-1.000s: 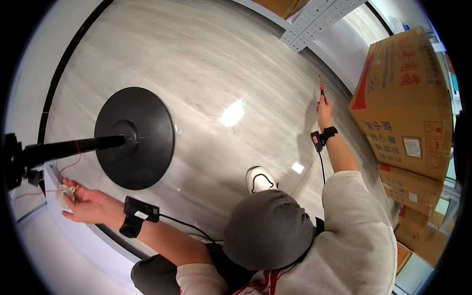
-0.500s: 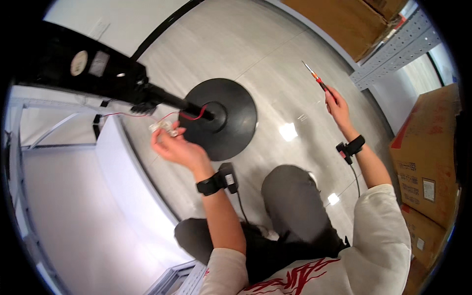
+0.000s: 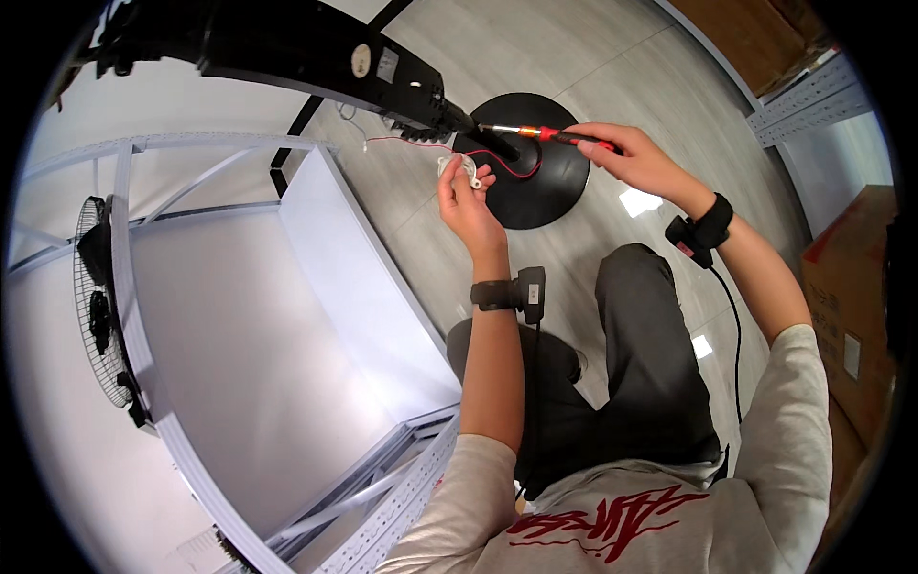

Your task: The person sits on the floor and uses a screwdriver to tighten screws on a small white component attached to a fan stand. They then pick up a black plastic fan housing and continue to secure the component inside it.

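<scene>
My left hand (image 3: pixel 471 209) is closed round a small whitish plastic part (image 3: pixel 465 168) with an eyelet on its lower edge; its kind is unclear. A thin red wire (image 3: pixel 406 143) runs past it and loops over the black stand. In my right hand (image 3: pixel 639 161) is a screwdriver (image 3: pixel 552 134) with a red and black handle, its tip pointing left at the stand's pole. Whether the tip touches the pole, I cannot tell. The stand has a black housing (image 3: pixel 306 59) above and a round black base (image 3: pixel 537 206) on the floor.
White metal shelving (image 3: pixel 325 258) stands at left, with a wire fan grille (image 3: pixel 96 301) beyond its post. Cardboard boxes (image 3: pixel 854 287) are stacked at right, near another perforated shelf rail (image 3: pixel 808 103). A black cable (image 3: pixel 738 344) hangs from my right wrist device.
The screwdriver has swung from pointing up and away at right to pointing left beside the pole. The view has shifted left, showing more shelving. My left hand keeps the plastic part.
</scene>
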`<move>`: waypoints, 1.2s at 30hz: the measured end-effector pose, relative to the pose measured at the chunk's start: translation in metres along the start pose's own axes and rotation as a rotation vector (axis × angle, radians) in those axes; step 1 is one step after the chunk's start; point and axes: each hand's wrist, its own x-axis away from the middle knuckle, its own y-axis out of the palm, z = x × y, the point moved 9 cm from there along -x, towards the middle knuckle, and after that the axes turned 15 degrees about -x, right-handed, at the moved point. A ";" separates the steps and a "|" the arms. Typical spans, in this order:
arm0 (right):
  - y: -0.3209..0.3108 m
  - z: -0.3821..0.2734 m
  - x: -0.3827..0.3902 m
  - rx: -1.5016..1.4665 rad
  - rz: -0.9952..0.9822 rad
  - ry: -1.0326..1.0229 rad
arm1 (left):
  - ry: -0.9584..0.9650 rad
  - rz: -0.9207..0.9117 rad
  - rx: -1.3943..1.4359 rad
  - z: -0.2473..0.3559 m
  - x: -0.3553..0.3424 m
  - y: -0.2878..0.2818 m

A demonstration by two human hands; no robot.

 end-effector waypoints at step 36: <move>0.060 -0.052 0.124 -0.138 0.068 0.284 | -0.252 -0.211 -0.071 0.097 0.090 -0.027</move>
